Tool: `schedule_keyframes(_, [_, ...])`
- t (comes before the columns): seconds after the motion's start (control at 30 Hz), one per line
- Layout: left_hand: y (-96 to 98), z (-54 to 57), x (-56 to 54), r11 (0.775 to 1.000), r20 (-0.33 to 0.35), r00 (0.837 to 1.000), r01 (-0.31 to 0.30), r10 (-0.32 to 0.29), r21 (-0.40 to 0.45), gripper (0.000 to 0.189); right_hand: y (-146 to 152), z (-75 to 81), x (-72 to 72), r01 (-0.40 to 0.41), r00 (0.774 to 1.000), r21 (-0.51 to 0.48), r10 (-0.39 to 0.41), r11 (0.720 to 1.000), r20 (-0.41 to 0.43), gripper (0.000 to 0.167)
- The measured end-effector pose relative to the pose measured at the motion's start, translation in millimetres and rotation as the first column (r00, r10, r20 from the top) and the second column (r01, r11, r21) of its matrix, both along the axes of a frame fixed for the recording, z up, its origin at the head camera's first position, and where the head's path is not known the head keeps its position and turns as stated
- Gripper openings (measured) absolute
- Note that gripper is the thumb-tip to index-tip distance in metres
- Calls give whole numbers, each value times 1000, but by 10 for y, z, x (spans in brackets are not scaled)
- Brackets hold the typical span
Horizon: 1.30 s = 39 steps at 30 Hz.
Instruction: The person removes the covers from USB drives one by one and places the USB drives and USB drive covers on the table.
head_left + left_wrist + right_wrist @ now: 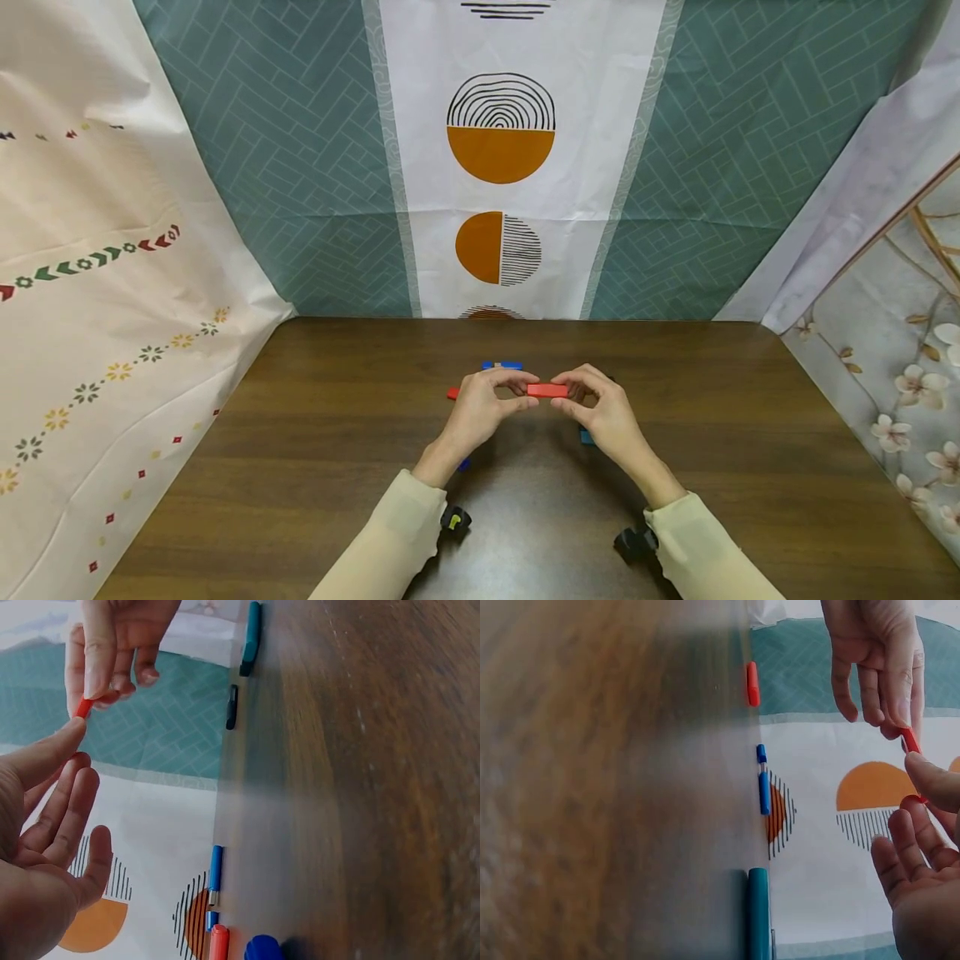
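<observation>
A small flat red bar (547, 390) is held up over the table, lying level between the two hands. My left hand (483, 404) pinches its left end between thumb and fingertips. The opposite end is pinched by my right hand (603, 417) in the same way. In the left wrist view, the red bar (82, 709) shows edge-on between the fingertips, with the left hand's other fingers loosely bent. The right wrist view shows the bar (909, 740) partly covered by the fingers; its exact kind cannot be told.
On the brown table (300, 467) lie a blue pen-like piece (512, 365), a red marker-like piece (753, 684), a dark blue piece (464, 465), a teal block (251, 637) and a slim black piece (232, 706). Patterned cloths (315, 167) rise behind the table.
</observation>
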<state>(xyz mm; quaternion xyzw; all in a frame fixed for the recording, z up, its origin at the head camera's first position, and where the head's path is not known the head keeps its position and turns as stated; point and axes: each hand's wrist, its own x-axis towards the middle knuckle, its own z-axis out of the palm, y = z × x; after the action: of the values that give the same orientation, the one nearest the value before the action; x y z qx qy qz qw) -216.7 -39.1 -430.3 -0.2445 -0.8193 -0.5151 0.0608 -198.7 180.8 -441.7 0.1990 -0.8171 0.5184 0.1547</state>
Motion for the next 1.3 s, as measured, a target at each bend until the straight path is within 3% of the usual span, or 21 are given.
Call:
schedule_keyframes(0.23, [-10, 14, 20, 1000, 37, 999, -25, 25, 14, 23, -41, 90, 54, -3, 999, -36, 4, 999, 33, 25])
schedule_keyframes(0.5, [-9, 11, 14, 999, 58, 998, -36, 35, 16, 23, -5, 16, 15, -10, 999, -69, 13, 998, 31, 25])
schedule_keyframes(1.0, [-11, 19, 1, 1000, 28, 999, -23, 22, 11, 23, 17, 5, 5, -10, 999, -104, 14, 995, 34, 26])
schedule_keyframes(1.3, [-4, 6, -1, 1000, 29, 999, -24, 24, 17, 23, -44, 175, 108, 0, 999, -88, 4, 996, 51, 23])
